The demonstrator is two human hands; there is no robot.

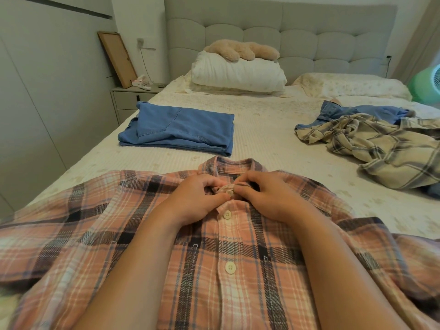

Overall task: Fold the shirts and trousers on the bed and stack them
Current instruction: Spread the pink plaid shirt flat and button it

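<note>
**Top button of the pink plaid shirt**

The bed carries everything. My pink plaid shirt lies face up across its near edge, placket buttoned, collar pointing toward the headboard. Farther off, folded blue denim trousers sit to the left; a crumpled beige plaid shirt lies to the right. My left hand and right hand both pinch the placket at the top button, fingers curled.
</note>
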